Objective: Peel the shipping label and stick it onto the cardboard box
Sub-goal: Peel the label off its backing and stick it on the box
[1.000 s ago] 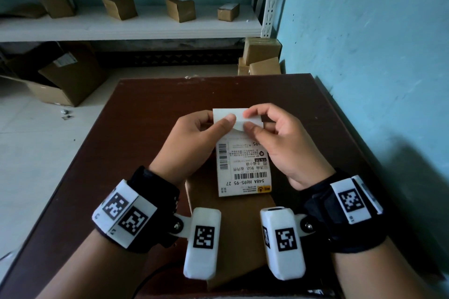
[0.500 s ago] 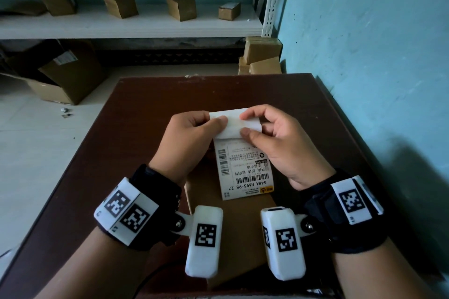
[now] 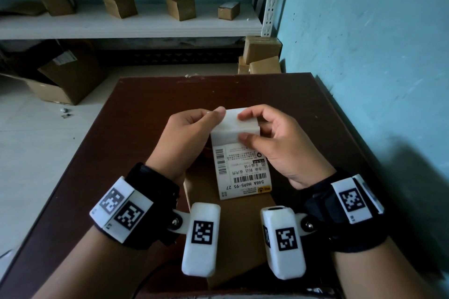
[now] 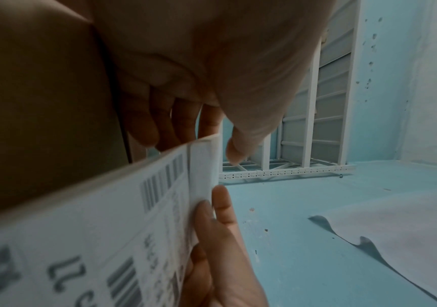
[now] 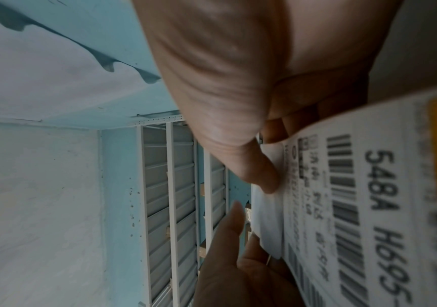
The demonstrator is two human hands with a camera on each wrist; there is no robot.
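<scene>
Both hands are up over the surface (image 3: 145, 114), working the label (image 3: 239, 170) between them. The left hand (image 3: 187, 136) has its thumb and curled fingers pinched on the label's far left corner. The right hand (image 3: 277, 145) pinches the far edge too, index finger on top and thumb pressed lower down on the white strip that is folded back toward the person. That strip shows its blank side; the printed part with barcodes and "548A H695-95 27" hangs down toward the person, over the box (image 3: 233, 221), which lies on the surface right beneath the hands. I can't tell whether the label's near edge touches the box.

From the left wrist, the label (image 4: 107, 218) runs across the lower left with fingertips (image 4: 220, 205) of the other hand at its edge. From the right wrist, the thumb (image 5: 262, 176) presses the white fold against the printed face.

Compared with a second ago, the folded-back strip is wider and the exposed print shorter, so the peel has travelled further down the label. Both hands sit in much the same spot over the box.
</scene>
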